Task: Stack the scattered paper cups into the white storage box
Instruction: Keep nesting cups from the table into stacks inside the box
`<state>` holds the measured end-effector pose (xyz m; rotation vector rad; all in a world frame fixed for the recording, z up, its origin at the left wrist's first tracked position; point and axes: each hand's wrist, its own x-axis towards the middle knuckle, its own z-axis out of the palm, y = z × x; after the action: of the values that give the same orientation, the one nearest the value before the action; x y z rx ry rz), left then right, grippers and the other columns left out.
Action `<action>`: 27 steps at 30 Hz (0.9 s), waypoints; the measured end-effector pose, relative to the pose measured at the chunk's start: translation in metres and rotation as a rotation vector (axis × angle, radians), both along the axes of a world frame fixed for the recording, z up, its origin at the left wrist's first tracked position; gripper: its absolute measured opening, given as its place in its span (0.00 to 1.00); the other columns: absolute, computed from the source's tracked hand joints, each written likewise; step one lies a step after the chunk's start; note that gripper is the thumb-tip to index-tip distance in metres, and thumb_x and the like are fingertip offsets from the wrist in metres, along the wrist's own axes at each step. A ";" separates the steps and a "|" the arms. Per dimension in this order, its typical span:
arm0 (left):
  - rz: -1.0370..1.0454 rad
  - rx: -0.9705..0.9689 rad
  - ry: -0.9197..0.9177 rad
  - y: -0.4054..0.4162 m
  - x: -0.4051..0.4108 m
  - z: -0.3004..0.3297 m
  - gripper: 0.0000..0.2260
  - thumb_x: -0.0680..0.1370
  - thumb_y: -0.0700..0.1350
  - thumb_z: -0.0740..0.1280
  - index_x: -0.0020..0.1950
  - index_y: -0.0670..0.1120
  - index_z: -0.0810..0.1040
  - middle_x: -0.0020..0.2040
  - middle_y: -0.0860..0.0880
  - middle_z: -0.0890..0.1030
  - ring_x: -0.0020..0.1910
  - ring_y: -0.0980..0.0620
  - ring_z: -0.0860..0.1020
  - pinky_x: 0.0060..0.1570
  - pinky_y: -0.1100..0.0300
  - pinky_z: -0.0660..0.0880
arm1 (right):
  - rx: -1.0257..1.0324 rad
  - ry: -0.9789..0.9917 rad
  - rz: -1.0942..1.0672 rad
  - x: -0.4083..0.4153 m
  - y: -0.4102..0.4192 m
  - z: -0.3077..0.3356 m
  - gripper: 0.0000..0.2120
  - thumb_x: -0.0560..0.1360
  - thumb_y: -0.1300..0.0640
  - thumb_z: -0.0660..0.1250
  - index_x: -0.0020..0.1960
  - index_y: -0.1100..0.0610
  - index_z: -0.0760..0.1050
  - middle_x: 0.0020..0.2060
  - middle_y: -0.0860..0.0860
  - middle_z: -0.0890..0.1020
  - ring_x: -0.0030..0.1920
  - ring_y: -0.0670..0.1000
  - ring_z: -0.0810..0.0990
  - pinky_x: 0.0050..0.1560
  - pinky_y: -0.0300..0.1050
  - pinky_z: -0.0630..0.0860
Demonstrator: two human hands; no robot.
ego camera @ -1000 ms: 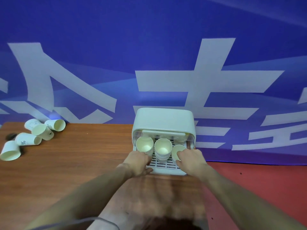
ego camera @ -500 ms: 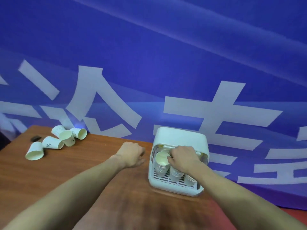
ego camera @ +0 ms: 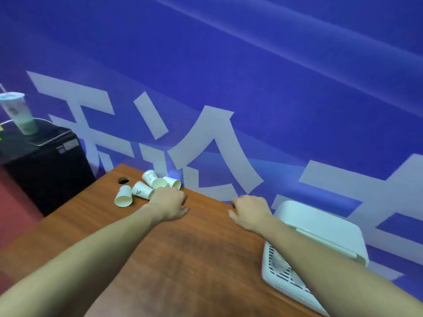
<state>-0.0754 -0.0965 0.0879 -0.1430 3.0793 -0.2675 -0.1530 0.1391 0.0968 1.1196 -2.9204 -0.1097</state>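
Five loose paper cups (ego camera: 146, 189) lie tipped at the tabletop's (ego camera: 183, 248) far left corner; left hand (ego camera: 168, 202) reaches them, fingers hidden, grip unclear. Right hand (ego camera: 250, 212) loosely curled, empty. Light, crushable; hold gently round the wall.

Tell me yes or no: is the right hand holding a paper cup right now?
No: the right hand hangs over bare table with loosely curled fingers and no cup, between the loose cups and the white storage box.

White paper cups (ego camera: 137, 191), one printed "%", on a brown wood-grain table (ego camera: 183, 259); white slatted storage box (ego camera: 320, 227); blue wall (ego camera: 229, 53).
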 end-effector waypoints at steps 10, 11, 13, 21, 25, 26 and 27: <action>0.219 0.021 -0.036 -0.139 0.040 -0.022 0.17 0.78 0.62 0.59 0.55 0.52 0.78 0.53 0.49 0.79 0.52 0.48 0.78 0.42 0.57 0.69 | 0.061 -0.047 0.146 -0.001 -0.144 -0.010 0.15 0.79 0.45 0.56 0.49 0.55 0.73 0.48 0.54 0.81 0.49 0.57 0.79 0.45 0.48 0.74; 0.231 0.022 -0.040 -0.149 0.043 -0.024 0.18 0.78 0.62 0.59 0.55 0.52 0.78 0.52 0.49 0.79 0.51 0.47 0.78 0.42 0.57 0.69 | 0.069 -0.050 0.154 -0.002 -0.155 -0.011 0.15 0.79 0.45 0.56 0.51 0.55 0.74 0.48 0.54 0.81 0.49 0.57 0.79 0.45 0.49 0.73; 0.261 0.025 -0.049 -0.172 0.048 -0.030 0.18 0.78 0.63 0.59 0.55 0.52 0.78 0.51 0.50 0.79 0.50 0.47 0.79 0.43 0.57 0.70 | 0.092 -0.049 0.174 -0.004 -0.182 -0.015 0.16 0.79 0.45 0.55 0.54 0.55 0.74 0.50 0.55 0.80 0.52 0.58 0.79 0.45 0.49 0.70; 0.363 0.068 -0.077 -0.254 0.032 -0.058 0.16 0.77 0.61 0.60 0.55 0.52 0.79 0.51 0.51 0.81 0.50 0.47 0.80 0.44 0.57 0.73 | 0.131 -0.089 0.202 -0.025 -0.261 -0.038 0.16 0.79 0.46 0.57 0.59 0.55 0.73 0.54 0.55 0.79 0.53 0.58 0.79 0.45 0.50 0.70; 0.384 0.057 -0.090 -0.271 0.014 -0.080 0.16 0.78 0.60 0.59 0.56 0.52 0.78 0.51 0.50 0.80 0.50 0.47 0.80 0.39 0.58 0.68 | 0.144 -0.115 0.187 -0.042 -0.276 -0.058 0.16 0.79 0.47 0.57 0.62 0.53 0.72 0.55 0.54 0.79 0.55 0.58 0.79 0.48 0.52 0.73; 0.384 0.053 -0.099 -0.274 0.009 -0.089 0.16 0.78 0.59 0.59 0.55 0.51 0.78 0.51 0.50 0.80 0.50 0.47 0.80 0.39 0.58 0.67 | 0.148 -0.126 0.187 -0.047 -0.280 -0.066 0.16 0.79 0.47 0.58 0.62 0.53 0.72 0.55 0.54 0.80 0.55 0.58 0.79 0.48 0.52 0.73; 0.388 0.053 -0.117 -0.277 0.004 -0.101 0.15 0.78 0.59 0.59 0.55 0.51 0.78 0.51 0.49 0.80 0.49 0.47 0.80 0.38 0.58 0.67 | 0.158 -0.141 0.186 -0.054 -0.284 -0.075 0.16 0.78 0.48 0.58 0.62 0.53 0.72 0.54 0.54 0.80 0.55 0.58 0.79 0.48 0.51 0.73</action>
<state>-0.0718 -0.3737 -0.0130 -0.6846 2.8577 -0.1678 -0.2068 -0.1451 0.0217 1.4738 -2.9524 -0.2736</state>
